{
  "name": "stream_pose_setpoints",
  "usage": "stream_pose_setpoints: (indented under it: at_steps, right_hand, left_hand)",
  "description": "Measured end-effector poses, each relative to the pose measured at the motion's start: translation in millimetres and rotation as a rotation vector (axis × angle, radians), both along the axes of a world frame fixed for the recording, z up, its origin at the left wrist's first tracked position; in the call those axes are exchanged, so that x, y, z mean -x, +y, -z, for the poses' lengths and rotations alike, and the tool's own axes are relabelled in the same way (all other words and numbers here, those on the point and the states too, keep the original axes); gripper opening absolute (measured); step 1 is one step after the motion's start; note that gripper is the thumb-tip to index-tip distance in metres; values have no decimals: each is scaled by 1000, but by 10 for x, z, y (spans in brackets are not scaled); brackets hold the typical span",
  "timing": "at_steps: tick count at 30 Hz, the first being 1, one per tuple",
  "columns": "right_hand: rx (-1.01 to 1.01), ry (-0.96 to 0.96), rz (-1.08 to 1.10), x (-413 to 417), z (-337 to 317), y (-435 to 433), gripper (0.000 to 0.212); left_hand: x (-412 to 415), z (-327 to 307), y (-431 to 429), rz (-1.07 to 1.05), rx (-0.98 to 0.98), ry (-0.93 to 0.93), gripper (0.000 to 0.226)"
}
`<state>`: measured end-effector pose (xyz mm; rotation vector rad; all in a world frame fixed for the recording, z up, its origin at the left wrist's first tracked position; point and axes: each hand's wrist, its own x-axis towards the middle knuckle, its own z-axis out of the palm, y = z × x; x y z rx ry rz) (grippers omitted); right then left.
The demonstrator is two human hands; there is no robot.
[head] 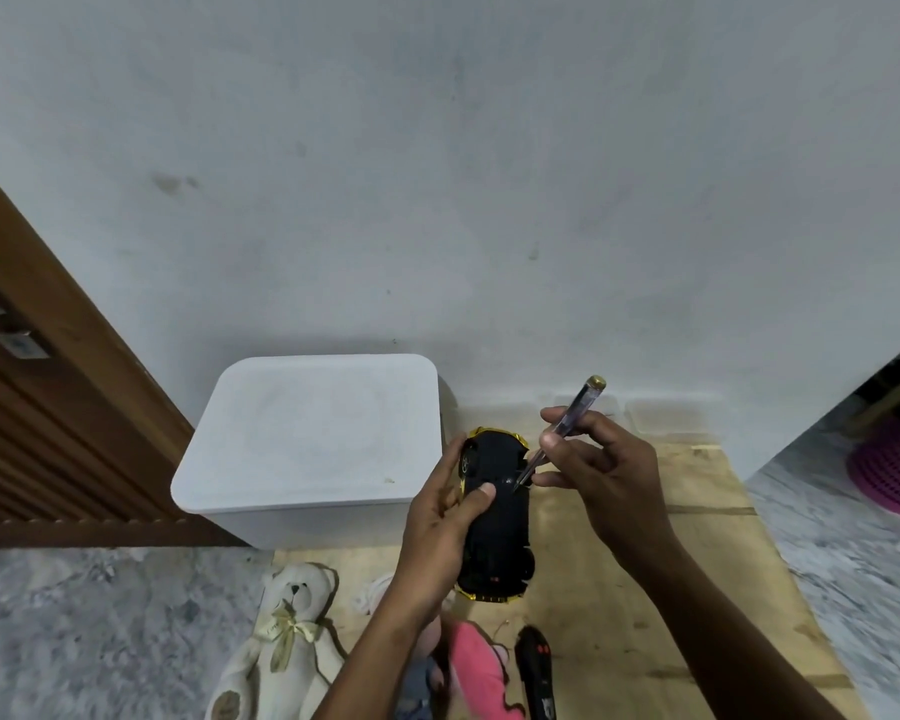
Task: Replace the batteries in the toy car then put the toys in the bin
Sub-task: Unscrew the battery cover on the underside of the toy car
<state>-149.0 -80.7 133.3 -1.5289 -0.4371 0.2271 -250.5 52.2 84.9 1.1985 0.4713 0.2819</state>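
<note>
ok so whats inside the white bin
Cannot be seen: the white plastic bin is covered by its closed lid. Only a small speck lies on top. The cream teddy bear and pink soft toy lie outside it on the floor.

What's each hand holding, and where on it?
Left hand grips the upturned toy car by its side, thumb on the underside. Right hand pinches the screwdriver mid-handle, tip on the car.

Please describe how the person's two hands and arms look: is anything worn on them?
Both the left hand and the right hand are bare: no gloves, and no rings, watch or bracelet that I can see. Both forearms are uncovered as far as the bottom edge, with no sleeve in view. The fingernails are short and plain.
</note>
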Motion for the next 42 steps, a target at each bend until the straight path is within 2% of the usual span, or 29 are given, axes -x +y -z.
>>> stream_pose_setpoints:
  at_steps: [11, 16, 21, 29, 34, 42]
  right_hand:
    - [-26, 18, 29, 25, -25, -65, 15]
    - [-28, 32, 31, 0, -57, -76, 15]
    - [-57, 56, 27, -18, -93, -62, 14]
    - [-62, 44, 11, 6, -101, -25, 14]
    - [-88, 40, 37, 14, -117, -9, 11]
    - [-139, -3, 85, 31, -163, 24, 20]
  left_hand:
    - [26, -54, 11, -10, -33, 27, 51]
    - [34, -79, 52, 19, -111, 40, 68]
    - [49, -155, 56, 89, -152, 4, 48]
    - [46, -125, 72, 28, -178, 4, 32]
    - [46, -130, 64, -7, -167, -56, 11]
    - [21, -172, 46, -12, -193, -53, 21]
